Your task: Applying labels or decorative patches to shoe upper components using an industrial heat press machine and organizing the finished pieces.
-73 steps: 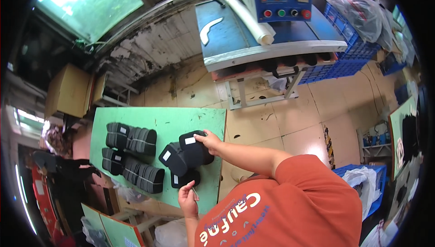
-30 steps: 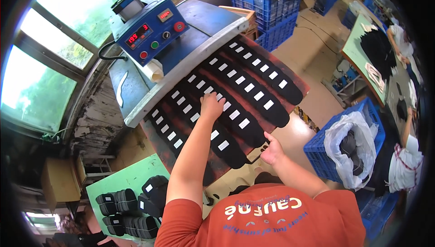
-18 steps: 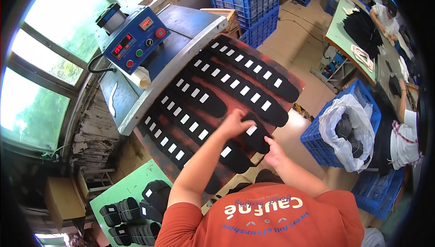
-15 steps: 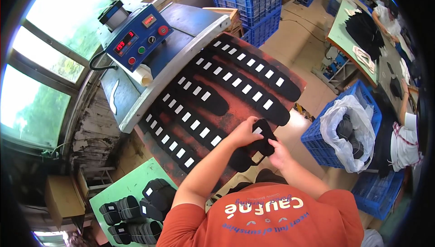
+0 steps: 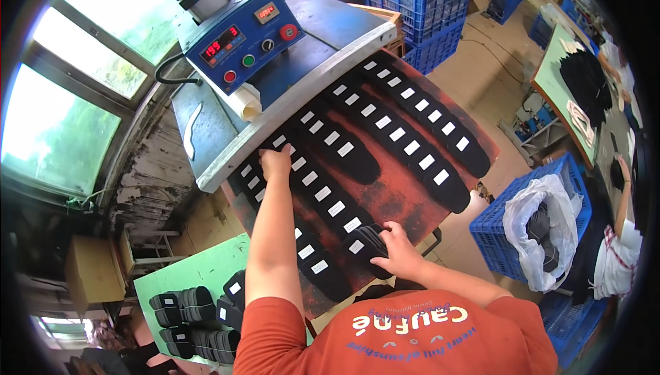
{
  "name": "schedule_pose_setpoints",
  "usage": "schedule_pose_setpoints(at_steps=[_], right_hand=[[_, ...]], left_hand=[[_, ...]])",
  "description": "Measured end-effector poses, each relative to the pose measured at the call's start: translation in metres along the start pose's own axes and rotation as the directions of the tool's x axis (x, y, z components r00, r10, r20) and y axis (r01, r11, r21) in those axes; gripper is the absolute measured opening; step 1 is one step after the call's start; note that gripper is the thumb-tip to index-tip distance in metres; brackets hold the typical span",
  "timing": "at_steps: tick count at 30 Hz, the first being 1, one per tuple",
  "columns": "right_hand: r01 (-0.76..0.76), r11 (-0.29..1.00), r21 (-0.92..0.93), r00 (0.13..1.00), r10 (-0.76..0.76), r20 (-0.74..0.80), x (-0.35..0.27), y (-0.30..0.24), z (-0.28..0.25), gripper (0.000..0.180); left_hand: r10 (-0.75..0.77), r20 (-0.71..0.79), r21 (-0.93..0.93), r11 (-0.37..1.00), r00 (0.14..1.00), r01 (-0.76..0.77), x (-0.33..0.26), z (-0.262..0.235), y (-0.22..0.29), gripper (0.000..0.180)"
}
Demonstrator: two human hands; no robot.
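Observation:
Overlapping rows of black fabric pieces [image 5: 450,189] with rounded ends and white rectangular labels lie on a red, dark-stained board [image 5: 405,203]. My left hand [image 5: 276,163] reaches to the far end of one row, by the press edge. Its thumb and fingers are closed around a labelled black piece there, partly hidden by the hand. At the near end of the rows, my right hand [image 5: 400,250] grips a small stack of black fabric pieces [image 5: 366,243], thumb in front and fingers behind. A white label shows on the stack's top piece.
A press with a blue control box [image 5: 251,35] and pale-edged plate [image 5: 302,107] stands beyond the board. More black stacks [image 5: 180,306] lie on a green table [image 5: 206,261] at left. Blue crates [image 5: 495,241] stand right, near a person's arm [image 5: 622,200].
My left hand has left the stack and moved far and left to the row's end by the press. My right hand has lowered the stack toward the board's near edge. The view has shifted.

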State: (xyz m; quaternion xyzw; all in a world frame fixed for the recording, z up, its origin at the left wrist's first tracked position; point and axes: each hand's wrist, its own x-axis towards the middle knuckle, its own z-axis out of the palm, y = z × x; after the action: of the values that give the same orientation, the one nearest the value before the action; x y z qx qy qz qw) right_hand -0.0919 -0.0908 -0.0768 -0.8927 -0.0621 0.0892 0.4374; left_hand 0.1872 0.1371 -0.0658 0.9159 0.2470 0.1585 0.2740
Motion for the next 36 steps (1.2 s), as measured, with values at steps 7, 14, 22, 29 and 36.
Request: schedule_pose_setpoints(at_steps=[7, 14, 22, 29, 36], right_hand=[[0.004, 0.935, 0.353, 0.997, -0.029, 0.065, 0.073, 0.003, -0.001, 0.056], [0.288, 0.695, 0.659, 0.942, -0.330, -0.064, 0.141, -0.009, -0.004, 0.055], [-0.161, 0.241, 0.957, 0.981, -0.064, 0.182, 0.126, -0.035, -0.020, 0.080], [-0.268, -0.144, 0.953, 0.963, -0.043, 0.265, 0.096, -0.020, -0.015, 0.088], [-0.426, -0.282, 0.860, 0.903, -0.071, 0.424, 0.053, 0.007, -0.018, 0.074]], left_hand=[[-0.008, 0.735, -0.397, 0.806, 0.678, 0.440, -0.015, -0.030, -0.023, 0.026], [0.178, 0.867, -0.484, 0.523, 0.466, 0.701, -0.075, -0.075, -0.052, 0.026], [0.284, 0.513, -0.427, 0.903, 0.810, -0.046, -0.039, -0.065, -0.069, 0.035], [-0.023, 0.157, -0.128, 0.991, 0.987, 0.044, 0.036, -0.050, -0.141, 0.052], [0.010, 0.782, -0.294, 0.887, 0.623, 0.355, -0.095, -0.100, -0.109, 0.028]])
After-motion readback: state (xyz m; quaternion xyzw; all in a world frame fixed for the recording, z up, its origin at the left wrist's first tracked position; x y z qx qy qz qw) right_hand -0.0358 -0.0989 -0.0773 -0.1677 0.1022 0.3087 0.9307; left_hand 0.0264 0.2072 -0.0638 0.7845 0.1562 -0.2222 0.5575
